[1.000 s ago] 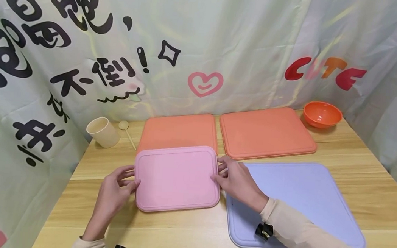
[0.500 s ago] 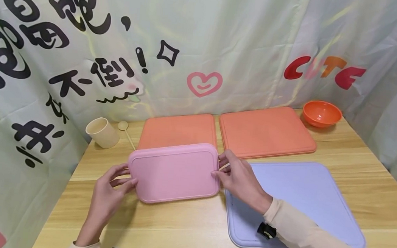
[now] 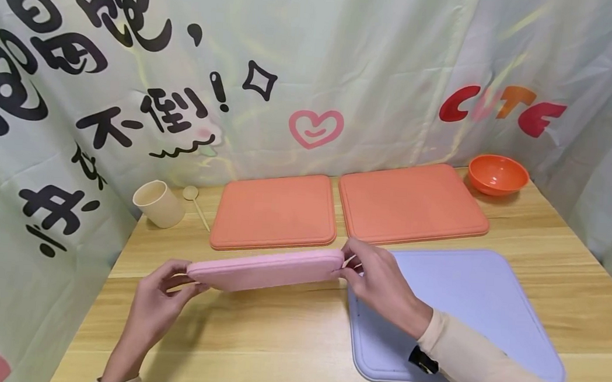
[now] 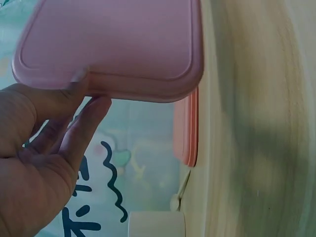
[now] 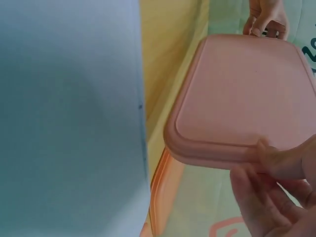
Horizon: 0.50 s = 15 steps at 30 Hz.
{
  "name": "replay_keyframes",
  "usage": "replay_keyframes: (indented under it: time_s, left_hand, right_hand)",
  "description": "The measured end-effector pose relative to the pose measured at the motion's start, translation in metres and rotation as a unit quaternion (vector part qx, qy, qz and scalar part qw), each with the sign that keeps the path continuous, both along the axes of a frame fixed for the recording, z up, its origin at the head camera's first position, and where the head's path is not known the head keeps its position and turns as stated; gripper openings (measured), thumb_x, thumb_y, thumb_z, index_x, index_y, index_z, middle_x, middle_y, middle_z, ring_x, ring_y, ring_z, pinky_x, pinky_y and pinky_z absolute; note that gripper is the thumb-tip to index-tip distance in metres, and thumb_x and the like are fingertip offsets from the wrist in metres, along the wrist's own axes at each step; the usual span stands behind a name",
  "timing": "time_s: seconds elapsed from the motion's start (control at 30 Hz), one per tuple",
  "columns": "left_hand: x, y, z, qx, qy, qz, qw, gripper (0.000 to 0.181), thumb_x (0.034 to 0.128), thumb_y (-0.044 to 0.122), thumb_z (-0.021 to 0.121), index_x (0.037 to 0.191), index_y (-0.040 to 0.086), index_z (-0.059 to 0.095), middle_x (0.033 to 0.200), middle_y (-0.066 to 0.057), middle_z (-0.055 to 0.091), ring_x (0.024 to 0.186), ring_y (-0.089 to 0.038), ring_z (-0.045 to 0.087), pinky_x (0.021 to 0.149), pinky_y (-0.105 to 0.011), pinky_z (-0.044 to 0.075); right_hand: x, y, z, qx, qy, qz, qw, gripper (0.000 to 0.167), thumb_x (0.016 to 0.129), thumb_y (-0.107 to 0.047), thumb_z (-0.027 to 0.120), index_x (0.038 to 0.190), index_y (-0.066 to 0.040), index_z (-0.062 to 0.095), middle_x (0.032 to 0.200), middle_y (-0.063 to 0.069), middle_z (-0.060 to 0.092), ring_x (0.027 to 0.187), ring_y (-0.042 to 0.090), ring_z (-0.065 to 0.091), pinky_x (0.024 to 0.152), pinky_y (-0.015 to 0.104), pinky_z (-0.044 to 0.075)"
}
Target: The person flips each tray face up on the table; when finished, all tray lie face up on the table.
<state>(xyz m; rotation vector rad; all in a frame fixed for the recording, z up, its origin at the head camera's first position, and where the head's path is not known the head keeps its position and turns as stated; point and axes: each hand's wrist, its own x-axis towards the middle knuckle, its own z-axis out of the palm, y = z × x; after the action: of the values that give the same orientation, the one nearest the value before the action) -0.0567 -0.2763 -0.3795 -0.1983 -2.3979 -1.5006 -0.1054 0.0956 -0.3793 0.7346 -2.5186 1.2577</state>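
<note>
A pink cutting board [image 3: 269,270] with rounded corners is held up off the table, tilted so that the head view meets it almost edge-on. My left hand [image 3: 154,298] pinches its left short edge between thumb and fingers. At the opposite short edge, my right hand [image 3: 386,286] grips it the same way. In the left wrist view, the left thumb lies on the face of the pink cutting board [image 4: 113,39], fingers behind. The right wrist view has both hands on the pink cutting board [image 5: 242,94]. Beneath my right forearm lies a large lavender-blue board [image 3: 457,305].
Two orange boards, a left one [image 3: 275,212] and a right one [image 3: 413,203], lie along the back. A beige cup [image 3: 160,205] and a small spoon [image 3: 191,194] stand at back left; an orange bowl [image 3: 496,176] sits back right. A printed curtain [image 3: 387,73] hangs behind the wooden table [image 3: 275,353].
The pink cutting board has tilted from face-up towards me to nearly edge-on, uncovering the left orange board. My left hand has shifted slightly left and down; both hands keep their hold.
</note>
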Motion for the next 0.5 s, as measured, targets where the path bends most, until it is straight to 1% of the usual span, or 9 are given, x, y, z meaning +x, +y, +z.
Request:
replay_keyframes:
  time_s: [0.17,0.23,0.33,0.43,0.5]
  left_hand:
    - [0.001,-0.002,-0.002,-0.027,0.015,-0.024,0.9992,0.029,0.0740,-0.026,0.074,0.091,-0.003,0.069,0.094,-0.012,0.074,0.089,-0.009,0.073,0.071,-0.029,0.060]
    - [0.001,-0.003,-0.003,-0.042,0.021,-0.034,0.9983,0.029,0.0743,-0.026,0.074,0.089,-0.002,0.070,0.095,-0.016,0.075,0.090,-0.008,0.072,0.072,-0.027,0.060]
    - [0.002,-0.004,-0.006,-0.051,0.022,-0.039,0.9977,0.030,0.0751,-0.025,0.074,0.086,0.002,0.071,0.095,-0.016,0.075,0.092,-0.009,0.072,0.073,-0.026,0.060]
    - [0.003,-0.004,-0.008,-0.059,0.020,-0.032,0.9975,0.033,0.0754,-0.026,0.073,0.082,0.007,0.071,0.094,-0.014,0.076,0.091,-0.009,0.072,0.073,-0.026,0.060]
    - [0.003,-0.004,-0.010,-0.063,0.022,-0.031,0.9973,0.037,0.0745,-0.028,0.071,0.080,0.008,0.071,0.092,-0.013,0.076,0.088,-0.011,0.073,0.072,-0.027,0.060]
  right_hand:
    - [0.003,0.003,-0.005,0.004,0.029,0.026,0.9992,0.035,0.073,0.018,0.078,0.085,-0.011,0.062,0.089,0.000,0.070,0.075,0.011,0.070,0.064,0.019,0.057]
    - [0.004,0.004,-0.008,0.003,0.042,0.042,0.9983,0.036,0.072,0.022,0.075,0.084,-0.010,0.062,0.088,0.001,0.068,0.076,0.010,0.068,0.064,0.018,0.056]
    - [0.003,0.006,-0.012,-0.003,0.054,0.069,0.9962,0.036,0.071,0.025,0.073,0.082,-0.008,0.061,0.086,0.001,0.065,0.077,0.010,0.066,0.065,0.017,0.056]
    - [0.004,0.006,-0.016,-0.009,0.054,0.097,0.9937,0.036,0.072,0.025,0.072,0.081,-0.008,0.060,0.085,0.000,0.062,0.079,0.010,0.067,0.068,0.015,0.056]
    - [0.004,0.006,-0.018,-0.003,0.053,0.110,0.9924,0.036,0.073,0.025,0.072,0.081,-0.008,0.060,0.086,0.000,0.061,0.080,0.011,0.068,0.070,0.015,0.056]
